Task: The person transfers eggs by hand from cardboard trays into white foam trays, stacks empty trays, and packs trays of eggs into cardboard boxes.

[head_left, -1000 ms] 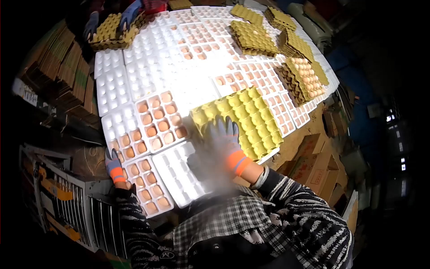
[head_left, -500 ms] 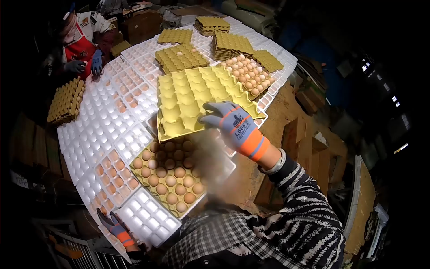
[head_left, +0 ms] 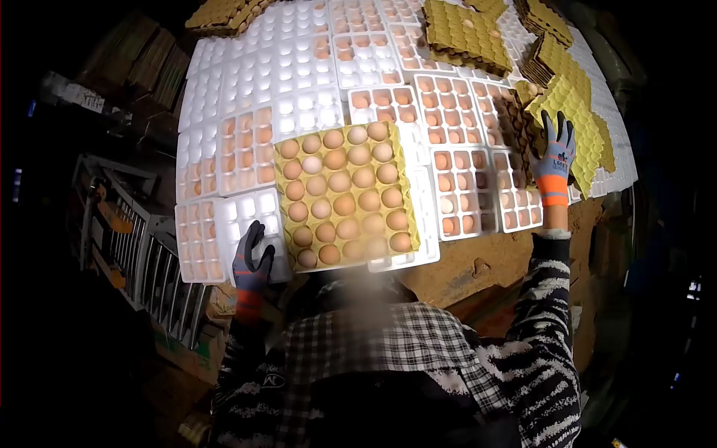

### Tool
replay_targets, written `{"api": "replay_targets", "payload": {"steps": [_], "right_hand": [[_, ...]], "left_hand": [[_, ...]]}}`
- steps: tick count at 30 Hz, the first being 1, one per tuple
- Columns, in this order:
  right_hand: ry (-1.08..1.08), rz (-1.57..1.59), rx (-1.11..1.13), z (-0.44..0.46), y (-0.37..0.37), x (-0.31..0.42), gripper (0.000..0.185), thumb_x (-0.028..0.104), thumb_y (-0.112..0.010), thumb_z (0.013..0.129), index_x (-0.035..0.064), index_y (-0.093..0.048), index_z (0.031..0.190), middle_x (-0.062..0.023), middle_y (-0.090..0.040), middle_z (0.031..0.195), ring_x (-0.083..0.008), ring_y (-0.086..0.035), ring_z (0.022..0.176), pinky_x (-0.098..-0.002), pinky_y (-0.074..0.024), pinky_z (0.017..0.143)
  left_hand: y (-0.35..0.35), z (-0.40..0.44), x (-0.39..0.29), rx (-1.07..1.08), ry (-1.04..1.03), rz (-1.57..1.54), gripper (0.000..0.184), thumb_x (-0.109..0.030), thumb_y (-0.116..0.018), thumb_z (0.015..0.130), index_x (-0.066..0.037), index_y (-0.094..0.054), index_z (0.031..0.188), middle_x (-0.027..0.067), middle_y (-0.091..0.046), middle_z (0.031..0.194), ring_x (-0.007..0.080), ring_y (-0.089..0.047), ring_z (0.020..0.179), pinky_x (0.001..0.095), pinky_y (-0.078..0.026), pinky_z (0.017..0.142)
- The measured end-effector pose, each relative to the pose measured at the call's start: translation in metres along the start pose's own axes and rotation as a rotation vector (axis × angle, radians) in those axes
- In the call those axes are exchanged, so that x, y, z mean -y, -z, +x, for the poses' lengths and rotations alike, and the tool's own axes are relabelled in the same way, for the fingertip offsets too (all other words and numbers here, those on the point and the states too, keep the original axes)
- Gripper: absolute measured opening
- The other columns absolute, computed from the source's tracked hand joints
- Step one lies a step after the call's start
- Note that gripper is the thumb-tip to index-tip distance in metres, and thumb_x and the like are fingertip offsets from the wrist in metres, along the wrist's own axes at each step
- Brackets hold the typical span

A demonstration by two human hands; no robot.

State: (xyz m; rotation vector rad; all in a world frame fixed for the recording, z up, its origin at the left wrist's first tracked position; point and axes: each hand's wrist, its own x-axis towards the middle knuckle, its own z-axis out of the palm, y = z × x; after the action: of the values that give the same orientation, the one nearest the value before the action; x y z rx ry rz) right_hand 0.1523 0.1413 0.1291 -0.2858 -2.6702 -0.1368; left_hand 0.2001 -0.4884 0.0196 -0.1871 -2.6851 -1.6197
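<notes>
Lying between the two hands, much nearer the left, the egg-filled tray (head_left: 400, 153) rests on white foam trays (head_left: 429, 224), its near edge toward the person's checked cloth (head_left: 403, 328). Just left of the filled tray, the left hand (head_left: 252, 267) is over a white foam tray with unfilled cells (head_left: 250, 207); whether it touches cannot be told. Well to the right of the filled tray, the right hand (head_left: 554, 153) is at the near-left part of an empty yellow tray (head_left: 571, 104), which slants down toward the near side.

A grey smear blurs the near edge of the filled tray and a few eggs (head_left: 333, 138) there. Beyond the filled tray, to the left, a tray stack (head_left: 228, 16) is cut off by the top of the view. The right thumb is hard to make out, so whether that hand grips the empty tray cannot be told.

The right arm (head_left: 549, 299) reaches forward almost straight, back of the glove upward, fingers extended. The left hand is loosely spread, thumb apart from its fingers.
</notes>
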Motion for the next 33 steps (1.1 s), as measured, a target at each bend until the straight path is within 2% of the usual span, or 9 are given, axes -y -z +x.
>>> {"api": "replay_targets", "payload": {"steps": [3,8,12,17,22,26,28,30,33], "right_hand": [[0.282,0.922,0.182,-0.038,0.028,0.173,0.055,0.012,-0.077,0.082,0.0119,-0.061,0.135,-0.0145,-0.058,0.139,-0.0338,-0.059,0.121,-0.0419,-0.0495,0.1],[0.824,0.514,0.491,-0.147,0.021,0.326,0.031,0.024,-0.061,0.09,0.0174,-0.066,0.12,-0.0029,-0.061,0.116,-0.0236,-0.06,0.101,-0.0359,-0.0489,0.085],[0.764,0.593,0.52,-0.161,0.006,0.338,0.029,0.021,-0.064,0.089,0.0158,-0.068,0.117,-0.0057,-0.062,0.114,-0.0258,-0.06,0.1,-0.0367,-0.05,0.087],[0.045,1.393,0.646,-0.128,0.031,0.321,0.04,0.01,-0.082,0.074,0.0104,-0.068,0.111,-0.0084,-0.066,0.116,-0.0302,-0.059,0.106,-0.0408,-0.0519,0.092],[0.557,0.303,0.422,-0.14,0.013,0.378,0.021,0.022,-0.071,0.083,0.0151,-0.067,0.103,-0.0074,-0.064,0.101,-0.0285,-0.062,0.097,-0.0402,-0.0529,0.079],[0.383,0.688,0.493,-0.129,0.029,0.354,0.024,0.026,-0.069,0.085,0.018,-0.068,0.107,-0.007,-0.063,0.099,-0.0296,-0.064,0.094,-0.0432,-0.0536,0.075],[0.098,1.037,0.618,-0.114,0.041,0.336,0.039,0.019,-0.071,0.083,0.0136,-0.067,0.121,-0.0108,-0.065,0.112,-0.0303,-0.063,0.107,-0.0412,-0.0535,0.089],[0.081,1.288,0.54,-0.099,0.033,0.331,0.049,0.013,-0.069,0.082,0.0101,-0.064,0.13,-0.0143,-0.064,0.122,-0.0291,-0.061,0.117,-0.0379,-0.0505,0.099],[0.325,0.532,0.595,-0.086,0.032,0.37,0.033,0.019,-0.068,0.085,0.0165,-0.067,0.118,-0.0115,-0.058,0.122,-0.0291,-0.062,0.11,-0.0424,-0.0546,0.084]], "left_hand": [[0.0,-0.01,-0.029,0.173,-0.205,0.322,0.062,-0.016,-0.082,0.078,-0.006,-0.061,0.135,0.0153,-0.065,0.128,0.0334,-0.063,0.114,0.043,-0.048,0.102],[-0.021,-0.012,-0.025,0.355,-0.437,0.503,0.057,-0.032,-0.084,0.071,-0.012,-0.068,0.122,0.008,-0.065,0.124,0.0319,-0.061,0.108,0.0457,-0.049,0.093],[-0.019,-0.003,-0.017,0.377,-0.387,0.362,0.045,-0.021,-0.081,0.074,-0.01,-0.068,0.116,0.0089,-0.065,0.119,0.0308,-0.061,0.109,0.0438,-0.05,0.093],[0.008,0.013,0.035,0.256,0.068,-0.516,0.054,-0.005,-0.071,0.075,-0.007,-0.062,0.127,0.0161,-0.057,0.121,0.0312,-0.06,0.11,0.039,-0.05,0.097],[-0.02,0.042,-0.011,0.391,-0.25,0.415,0.059,-0.024,-0.086,0.072,-0.015,-0.065,0.127,0.0142,-0.055,0.119,0.0352,-0.057,0.111,0.0451,-0.05,0.096],[-0.012,0.054,0.009,0.298,-0.322,0.088,0.055,-0.02,-0.084,0.074,-0.01,-0.064,0.124,0.0109,-0.062,0.117,0.0305,-0.061,0.106,0.0402,-0.053,0.091],[0.002,0.064,0.019,0.344,0.113,-0.357,0.053,-0.007,-0.075,0.08,-0.006,-0.059,0.131,0.009,-0.066,0.119,0.0229,-0.064,0.104,0.0328,-0.054,0.088],[0.005,0.079,0.02,0.22,-0.225,-0.144,0.055,0.002,-0.067,0.082,-0.008,-0.059,0.135,0.0113,-0.062,0.126,0.0253,-0.063,0.109,0.0317,-0.053,0.09],[-0.012,0.082,-0.015,0.295,-0.234,0.517,0.055,-0.024,-0.08,0.077,-0.019,-0.065,0.13,0.016,-0.043,0.15,0.0384,-0.057,0.117,0.0439,-0.052,0.097]]}}
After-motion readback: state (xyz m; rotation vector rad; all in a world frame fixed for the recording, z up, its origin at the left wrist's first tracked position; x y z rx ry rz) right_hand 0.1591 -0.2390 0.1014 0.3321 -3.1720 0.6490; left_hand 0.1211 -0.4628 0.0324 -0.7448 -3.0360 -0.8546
